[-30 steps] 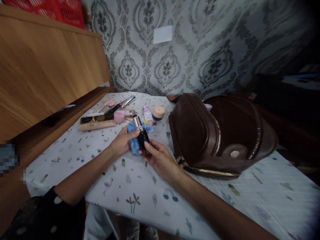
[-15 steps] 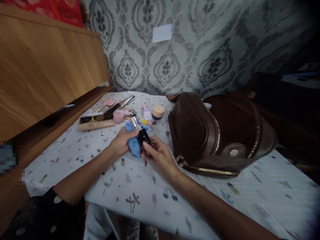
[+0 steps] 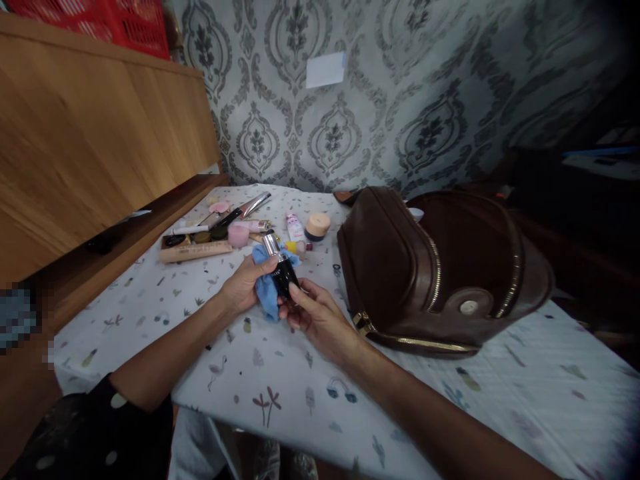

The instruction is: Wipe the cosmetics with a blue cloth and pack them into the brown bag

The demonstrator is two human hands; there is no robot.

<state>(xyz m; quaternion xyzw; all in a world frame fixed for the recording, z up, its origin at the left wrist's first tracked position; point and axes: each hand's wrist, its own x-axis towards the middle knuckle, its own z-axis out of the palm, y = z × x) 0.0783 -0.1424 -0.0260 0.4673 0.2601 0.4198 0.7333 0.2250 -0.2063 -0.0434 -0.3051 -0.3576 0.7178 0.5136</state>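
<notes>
My right hand [image 3: 320, 319] is closed round the lower end of a small black bottle with a silver cap [image 3: 280, 265], held tilted above the table. My left hand [image 3: 245, 283] grips a blue cloth [image 3: 265, 288] and presses it against the bottle's upper part, thumb near the silver cap. Both hands meet over the patterned white tablecloth [image 3: 280, 393], just left of a brown leather bag [image 3: 440, 267].
Several cosmetics lie behind my hands: a pink jar [image 3: 239, 234], a beige-lidded pot [image 3: 317, 225], a pink tube [image 3: 294, 227], a long beige tube [image 3: 196, 251] and a silver pen-like item [image 3: 253, 204]. A wooden cabinet [image 3: 90, 133] stands at left, patterned wallpaper behind.
The bottle has been turned slightly in my hands and the cloth has shifted a little along it. The bag and cosmetics have not moved.
</notes>
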